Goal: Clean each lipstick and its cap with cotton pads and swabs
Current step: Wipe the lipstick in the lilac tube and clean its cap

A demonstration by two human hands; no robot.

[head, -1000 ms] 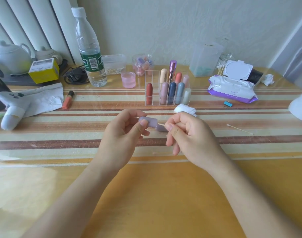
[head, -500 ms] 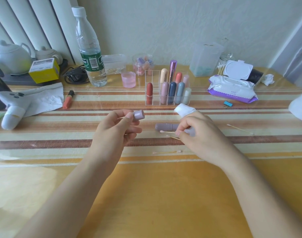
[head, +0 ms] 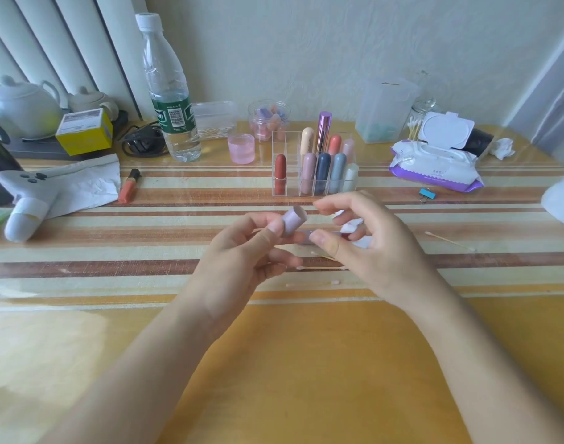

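At the centre of the frame, a lilac cap [head: 294, 220] sat in the left hand [head: 239, 257], whose thumb and fingers [head: 253, 221] were clamped round it, its open end tilted up and to the right. Just below it, the lilac lipstick [head: 303, 237] lay crosswise in the right hand [head: 380, 251], pinched between the thumb and curled fingers [head: 354, 232]. Both were held above the bench [head: 306, 363]. Beneath the hands two cotton swabs [head: 322, 267] lay on the striped surface, with a third swab [head: 450, 241] well apart to the right. Higher up stood a clear organiser [head: 285, 142] of capped lipsticks. A wet-wipe pack [head: 434, 169] lay at upper right and a water bottle [head: 170, 100] stood at upper left.
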